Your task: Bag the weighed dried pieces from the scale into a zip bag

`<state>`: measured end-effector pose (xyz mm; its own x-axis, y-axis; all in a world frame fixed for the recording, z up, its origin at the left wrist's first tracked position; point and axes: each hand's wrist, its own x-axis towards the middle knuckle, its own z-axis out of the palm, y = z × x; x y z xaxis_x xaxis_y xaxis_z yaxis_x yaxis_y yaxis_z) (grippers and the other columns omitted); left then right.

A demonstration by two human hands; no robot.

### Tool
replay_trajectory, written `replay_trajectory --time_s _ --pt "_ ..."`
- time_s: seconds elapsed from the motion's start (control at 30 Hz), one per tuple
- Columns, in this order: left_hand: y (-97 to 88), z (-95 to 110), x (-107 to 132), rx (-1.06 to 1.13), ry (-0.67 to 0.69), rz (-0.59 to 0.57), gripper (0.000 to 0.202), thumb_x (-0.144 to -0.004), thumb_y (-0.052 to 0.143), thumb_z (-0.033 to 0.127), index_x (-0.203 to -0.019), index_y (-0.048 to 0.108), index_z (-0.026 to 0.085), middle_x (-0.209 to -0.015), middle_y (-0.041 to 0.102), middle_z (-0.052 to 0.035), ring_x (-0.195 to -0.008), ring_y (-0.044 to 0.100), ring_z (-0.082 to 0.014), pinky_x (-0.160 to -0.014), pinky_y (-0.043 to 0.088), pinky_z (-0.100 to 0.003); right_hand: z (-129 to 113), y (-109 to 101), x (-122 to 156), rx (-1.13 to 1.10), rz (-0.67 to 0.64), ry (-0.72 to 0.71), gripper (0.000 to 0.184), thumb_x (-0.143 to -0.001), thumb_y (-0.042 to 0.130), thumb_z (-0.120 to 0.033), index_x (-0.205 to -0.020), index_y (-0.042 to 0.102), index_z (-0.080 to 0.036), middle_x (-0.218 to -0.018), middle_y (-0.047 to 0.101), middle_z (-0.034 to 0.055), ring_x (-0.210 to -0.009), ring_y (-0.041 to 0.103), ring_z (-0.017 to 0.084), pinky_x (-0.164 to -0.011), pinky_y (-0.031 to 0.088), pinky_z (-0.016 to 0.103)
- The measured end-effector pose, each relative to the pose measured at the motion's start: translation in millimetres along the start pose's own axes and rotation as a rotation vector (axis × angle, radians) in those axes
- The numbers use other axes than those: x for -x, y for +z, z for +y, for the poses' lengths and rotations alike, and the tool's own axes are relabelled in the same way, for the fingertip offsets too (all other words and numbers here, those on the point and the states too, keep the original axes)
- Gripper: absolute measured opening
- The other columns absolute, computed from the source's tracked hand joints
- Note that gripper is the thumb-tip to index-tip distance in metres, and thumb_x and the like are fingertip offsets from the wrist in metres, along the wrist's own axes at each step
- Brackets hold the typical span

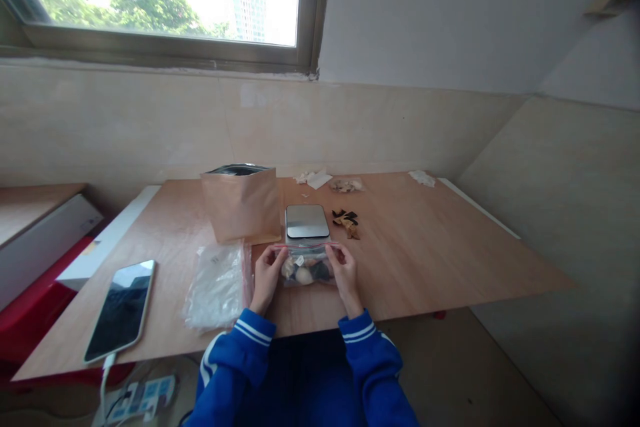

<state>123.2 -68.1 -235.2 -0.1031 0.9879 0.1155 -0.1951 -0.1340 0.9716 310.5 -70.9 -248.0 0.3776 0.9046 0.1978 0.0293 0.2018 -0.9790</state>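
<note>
My left fingers (281, 255) and right fingers (332, 254) pinch tightly along the top edge of a clear zip bag (306, 267) of pale and dark pieces (303, 275), at the near side of the table (430, 260). Just beyond sits a scale (307, 221); left lie plastic bags (217, 287).

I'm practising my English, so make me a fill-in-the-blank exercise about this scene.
The left hand and the ____ hand hold the clear bag.
The sleeves are ____ with white stripes.
In this view, the brown pouch stands to the ____ of the scale.

Missing words: right; blue; left.
</note>
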Motion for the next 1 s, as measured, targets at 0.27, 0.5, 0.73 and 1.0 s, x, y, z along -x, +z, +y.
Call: replay_trajectory --time_s 0.27,0.5,0.73,1.0 --pt "-0.1 0 2 -0.096 0.025 -0.006 0.033 -0.082 0.066 0.047 -0.089 0.068 0.014 -0.086 0.07 -0.0058 -0.083 0.063 -0.0189 -0.078 0.047 -0.029 -7 0 2 0.002 0.025 0.009 0.037 -0.077 0.07 -0.051 -0.091 0.071 -0.016 -0.088 0.074 0.0084 -0.084 0.068 0.023 -0.077 0.053 0.035" --pt "-5.1 -15 0 -0.234 0.052 0.03 0.034 -0.085 0.061 0.049 -0.093 0.066 0.016 -0.089 0.07 -0.0071 -0.085 0.065 -0.0212 -0.078 0.047 -0.031 -3 -1 1 0.032 0.019 -0.001 0.035 -0.077 0.071 -0.051 -0.087 0.073 -0.017 -0.088 0.074 0.0079 -0.083 0.068 0.023 -0.078 0.052 0.035" --pt "-1.2 -7 0 -0.165 0.026 0.016 0.034 -0.081 0.066 0.047 -0.094 0.069 0.016 -0.092 0.072 -0.0084 -0.089 0.065 -0.0217 -0.082 0.048 -0.031 -2 1 1 0.014 0.05 0.032 0.039 -0.077 0.07 -0.053 -0.09 0.07 -0.016 -0.086 0.073 0.007 -0.083 0.067 0.022 -0.077 0.052 0.034" --pt "-1.5 5 2 -0.063 -0.041 -0.009 0.033 -0.077 0.071 0.045 -0.089 0.072 0.014 -0.087 0.073 -0.007 -0.082 0.065 -0.0197 -0.076 0.048 -0.028 -10 2 4 -0.01 -0.027 0.049 0.038 -0.077 0.07 -0.052 -0.093 0.07 -0.016 -0.09 0.074 0.0078 -0.085 0.068 0.023 -0.078 0.054 0.034"
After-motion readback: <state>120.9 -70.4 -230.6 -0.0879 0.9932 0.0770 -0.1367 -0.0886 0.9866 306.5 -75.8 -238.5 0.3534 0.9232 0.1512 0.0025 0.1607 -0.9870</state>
